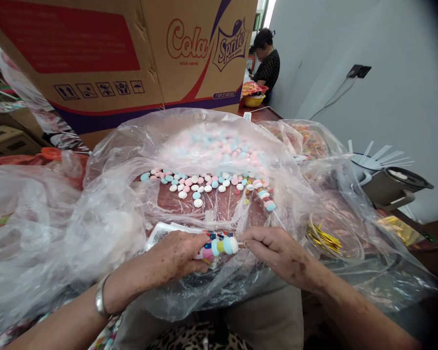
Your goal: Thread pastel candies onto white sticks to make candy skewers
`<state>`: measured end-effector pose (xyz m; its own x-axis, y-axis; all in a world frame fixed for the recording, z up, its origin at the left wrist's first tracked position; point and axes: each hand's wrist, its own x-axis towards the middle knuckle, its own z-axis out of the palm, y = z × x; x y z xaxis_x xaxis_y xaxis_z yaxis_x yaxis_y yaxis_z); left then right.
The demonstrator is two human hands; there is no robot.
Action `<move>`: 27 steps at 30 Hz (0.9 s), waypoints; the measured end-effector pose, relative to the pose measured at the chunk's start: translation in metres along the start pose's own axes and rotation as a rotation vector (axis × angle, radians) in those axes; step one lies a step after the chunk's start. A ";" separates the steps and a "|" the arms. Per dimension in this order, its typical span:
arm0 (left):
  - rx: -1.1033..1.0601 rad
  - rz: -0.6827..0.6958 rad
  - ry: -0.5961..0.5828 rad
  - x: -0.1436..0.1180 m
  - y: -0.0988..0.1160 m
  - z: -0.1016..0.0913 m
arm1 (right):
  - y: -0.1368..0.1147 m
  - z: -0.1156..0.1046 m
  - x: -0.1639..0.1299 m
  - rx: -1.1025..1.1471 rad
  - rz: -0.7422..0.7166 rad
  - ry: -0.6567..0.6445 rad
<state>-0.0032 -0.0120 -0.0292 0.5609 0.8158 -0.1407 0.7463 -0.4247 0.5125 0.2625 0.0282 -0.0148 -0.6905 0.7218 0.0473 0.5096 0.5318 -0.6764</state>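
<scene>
My left hand is closed around a candy skewer of white, light blue, yellow-green and pink pieces. The fingers of my right hand pinch the thin stick at the skewer's right end. It lies level, low over the near edge of the plastic sheeting. Behind my hands a second candy skewer rests tilted, its white stick pointing towards my right hand. Loose pink, white and blue candies lie spread on the plastic. Printed wrappers are partly hidden under my left hand.
Clear plastic bags cover much of the table. Gold twist ties lie at the right. A grey pitcher stands beside a container of white sticks. A large carton blocks the back; another person sits beyond.
</scene>
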 end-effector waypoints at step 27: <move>-0.588 -0.118 -0.271 0.016 0.015 -0.009 | 0.007 0.007 -0.008 -0.296 -0.465 0.091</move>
<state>0.0133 -0.0019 -0.0159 0.6152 0.6834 -0.3931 0.5309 0.0095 0.8474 0.2678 0.0225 -0.0249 -0.8364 0.4101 0.3638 0.2936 0.8955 -0.3344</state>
